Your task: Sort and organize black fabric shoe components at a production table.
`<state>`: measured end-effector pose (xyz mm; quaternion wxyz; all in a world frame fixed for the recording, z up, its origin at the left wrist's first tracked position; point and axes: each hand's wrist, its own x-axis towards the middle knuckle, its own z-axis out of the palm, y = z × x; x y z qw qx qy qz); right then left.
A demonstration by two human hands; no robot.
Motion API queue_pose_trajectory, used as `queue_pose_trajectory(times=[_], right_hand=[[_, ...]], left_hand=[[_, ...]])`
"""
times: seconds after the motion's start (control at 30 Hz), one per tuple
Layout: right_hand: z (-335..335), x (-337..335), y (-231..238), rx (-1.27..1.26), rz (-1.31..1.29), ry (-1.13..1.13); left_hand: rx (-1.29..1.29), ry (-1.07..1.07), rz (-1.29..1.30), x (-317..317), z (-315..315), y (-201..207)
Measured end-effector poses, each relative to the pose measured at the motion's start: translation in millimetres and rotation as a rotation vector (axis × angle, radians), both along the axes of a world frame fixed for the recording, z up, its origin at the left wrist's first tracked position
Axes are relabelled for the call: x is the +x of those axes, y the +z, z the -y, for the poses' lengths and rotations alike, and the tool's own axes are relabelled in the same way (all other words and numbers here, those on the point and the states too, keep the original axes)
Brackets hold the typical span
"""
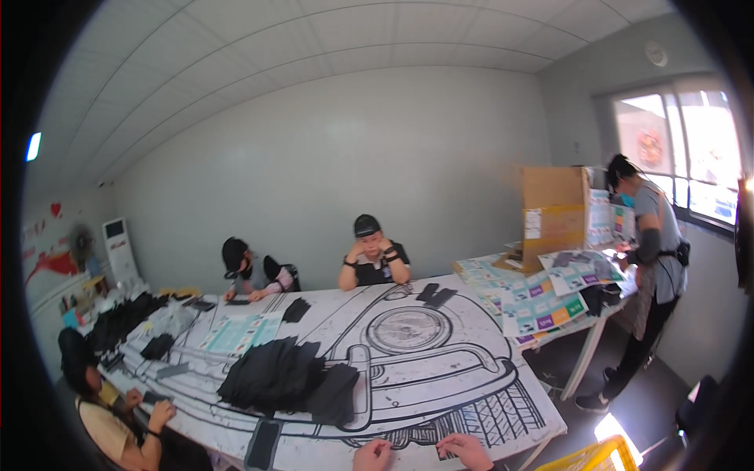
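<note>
The small dark piece (441, 453) at the surface's (547, 418) near edge seems pinched in the right hand's (467, 451) grip, best kept light. Whether the left hand's (372, 456) curled grip holds anything, I cannot tell; black cloth (275, 375) lies farther left.

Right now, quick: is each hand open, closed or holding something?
Left hand: curled closed, no held thing visible.
Right hand: partly curled, small dark thing at its tips; grip cannot be told.
</note>
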<state>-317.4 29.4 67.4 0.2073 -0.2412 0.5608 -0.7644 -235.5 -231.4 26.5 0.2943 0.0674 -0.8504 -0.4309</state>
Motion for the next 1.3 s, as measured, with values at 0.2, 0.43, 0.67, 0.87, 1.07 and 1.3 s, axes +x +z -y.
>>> queue_pose_trajectory(times=[0.2, 0.43, 0.67, 0.87, 1.07, 1.3], right_hand=[[-3.1, -0.8, -7.7, 0.038, 0.041, -0.097], [-1.6, 3.9, -0.5, 0.099, -0.035, -0.088], [-1.8, 0.1, -2.6, 0.156, -0.036, -0.093], [-0.4, -1.3, -4.4, 0.199, -0.048, -0.108], [1.3, -4.9, -8.0, 0.223, -0.116, -0.213], [6.7, 8.9, 12.5, 0.211, -0.128, -0.21]], left_hand=[[0.061, 0.054, 0.008, 0.6, -9.9, 11.9], [0.102, -0.033, 0.064, 12.5, -10.3, 32.6], [0.147, -0.011, 0.008, 10.2, -9.6, 31.9], [0.178, -0.002, 0.042, 14.4, -8.2, 36.5], [0.179, -0.011, 0.033, 13.8, -7.9, 37.5], [0.198, -0.008, 0.011, 11.3, -7.8, 27.1]])
